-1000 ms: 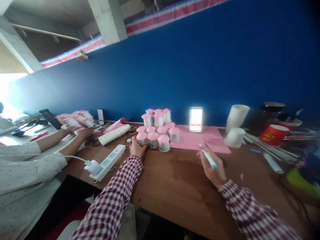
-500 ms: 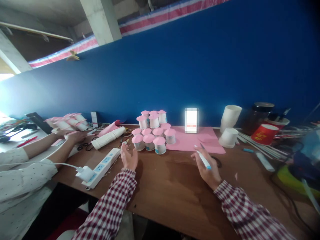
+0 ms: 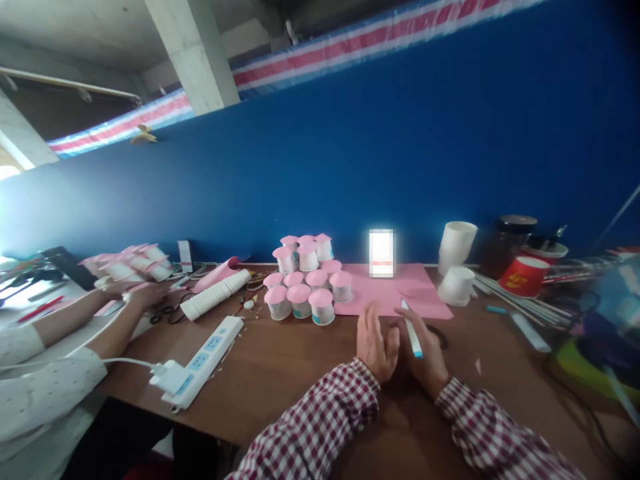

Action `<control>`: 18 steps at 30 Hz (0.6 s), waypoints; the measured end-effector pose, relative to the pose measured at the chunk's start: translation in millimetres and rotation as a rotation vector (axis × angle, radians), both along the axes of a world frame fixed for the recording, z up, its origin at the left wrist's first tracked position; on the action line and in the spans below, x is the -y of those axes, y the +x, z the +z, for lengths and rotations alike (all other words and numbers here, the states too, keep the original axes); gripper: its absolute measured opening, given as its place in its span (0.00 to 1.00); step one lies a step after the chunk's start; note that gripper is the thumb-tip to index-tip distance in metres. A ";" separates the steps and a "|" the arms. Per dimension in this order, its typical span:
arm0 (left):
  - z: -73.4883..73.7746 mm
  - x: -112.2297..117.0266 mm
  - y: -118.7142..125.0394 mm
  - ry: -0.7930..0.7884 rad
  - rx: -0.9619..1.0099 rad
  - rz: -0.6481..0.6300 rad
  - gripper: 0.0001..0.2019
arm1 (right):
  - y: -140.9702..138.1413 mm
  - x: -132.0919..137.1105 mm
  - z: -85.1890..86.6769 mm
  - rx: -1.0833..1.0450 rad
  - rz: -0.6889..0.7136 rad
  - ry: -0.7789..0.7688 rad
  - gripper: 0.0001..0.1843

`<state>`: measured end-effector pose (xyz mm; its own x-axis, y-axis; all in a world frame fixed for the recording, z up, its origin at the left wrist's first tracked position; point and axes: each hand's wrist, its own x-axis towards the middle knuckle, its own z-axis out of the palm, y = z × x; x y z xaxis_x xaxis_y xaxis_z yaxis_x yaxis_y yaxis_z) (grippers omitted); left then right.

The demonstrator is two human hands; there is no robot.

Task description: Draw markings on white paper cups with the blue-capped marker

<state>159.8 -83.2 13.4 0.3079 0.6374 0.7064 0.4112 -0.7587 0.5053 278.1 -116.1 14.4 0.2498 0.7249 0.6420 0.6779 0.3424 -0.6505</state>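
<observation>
L hand (image 3: 377, 343): fingers loosely spread, nothing seen in grip; just beside R hand, contact unclear.
R hand (image 3: 425, 343): fingers curled round white marker (image 3: 411, 333) w/ blue end; any other item in the palm hidden.
Marker risk: tip prob. bare (can't tell); a careless turn so close to L hand could ink skin or mark pink paper sheet (image 3: 370, 297).
Cup risk: white paper cups w/ pink cone tops (image 3: 321, 307) stand packed L of sheet; a sleeve brush could tip 1 & push its neighbours. Back ones stacked or just behind: can't tell.
Cord risk: white cord (image 3: 127, 361) runs past co-worker's sleeve (image 3: 80, 380); a snag could tug white plug (image 3: 170, 378) or shift power strip (image 3: 205, 360).
Tabletop: brown wooden tabletop (image 3: 280, 393); paper scraps near strip, nested white cups (image 3: 215, 295) lying on side; at R, upturned white cup (image 3: 457, 287), red paper cup (image 3: 523, 277), thin white sticks (image 3: 520, 303).
Room: blue partition (image 3: 350, 167) behind; striped plastic sheeting (image 3: 350, 50) & concrete pillar (image 3: 197, 53) above; co-worker's hands (image 3: 143, 295) at L w/ similar pink-topped cups (image 3: 127, 267).
</observation>
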 end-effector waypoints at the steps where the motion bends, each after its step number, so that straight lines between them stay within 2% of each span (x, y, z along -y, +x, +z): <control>1: -1.6 -0.1 0.9 -0.002 -0.007 -0.020 0.27 | -0.4 -0.7 -0.3 -0.007 0.000 -0.005 0.14; 5: -4.8 -1.5 -1.9 -0.039 0.069 -0.047 0.24 | -1.7 -4.0 -4.5 0.009 -0.003 0.010 0.13; 10: 0.1 -6.9 -2.1 -0.259 0.163 -0.096 0.08 | -0.7 -2.0 -3.3 0.085 -0.079 0.005 0.13; 14: 0.6 -10.8 -0.9 -0.333 0.244 -0.080 0.07 | -1.6 -8.6 14.1 0.034 -0.136 -0.029 0.10; 18: -8.6 -15.7 3.4 -0.487 0.248 -0.142 0.08 | -11.3 -42.4 41.7 -0.049 -0.117 -0.010 0.11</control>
<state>163.2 -67.5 4.9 0.2767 0.8721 0.4035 0.1462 -0.4532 0.8793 266.8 -73.7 56.0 0.3641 0.6954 0.6196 0.6802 0.2559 -0.6869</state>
